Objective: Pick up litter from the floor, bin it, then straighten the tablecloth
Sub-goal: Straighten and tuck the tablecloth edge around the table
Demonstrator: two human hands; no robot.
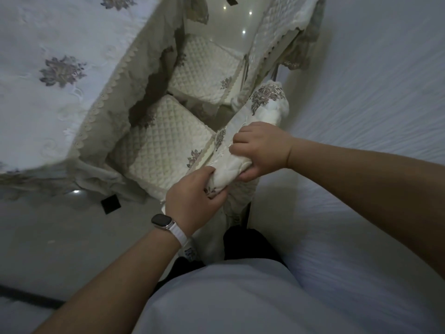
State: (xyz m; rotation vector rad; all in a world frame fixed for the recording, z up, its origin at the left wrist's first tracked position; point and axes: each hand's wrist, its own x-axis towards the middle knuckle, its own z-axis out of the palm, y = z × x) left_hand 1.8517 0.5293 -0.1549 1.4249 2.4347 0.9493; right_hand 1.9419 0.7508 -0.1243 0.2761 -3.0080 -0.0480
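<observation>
Pale glossy floor tiles (43, 227) with small dark square insets run under the scene, dimly lit, and a white textured wall (375, 97) fills the right side. At far left, a table carries the tablecloth (60, 68), white with embroidered grey-purple flowers and a scalloped lace edge hanging over its rim. Two chairs with quilted cream seat cushions (163, 145) stand between table and wall, one near and one farther back. Over the top of the near chair's back sits a padded chair-back cover (262, 112), cream with the same flower pattern. Both hands are clamped on that cover: the right hand (262, 150) grips it from above, fingers curled over the fabric, and the left hand (192, 201) pinches its nearer end. A watch (161, 221) on a white strap sits on the left wrist.
</observation>
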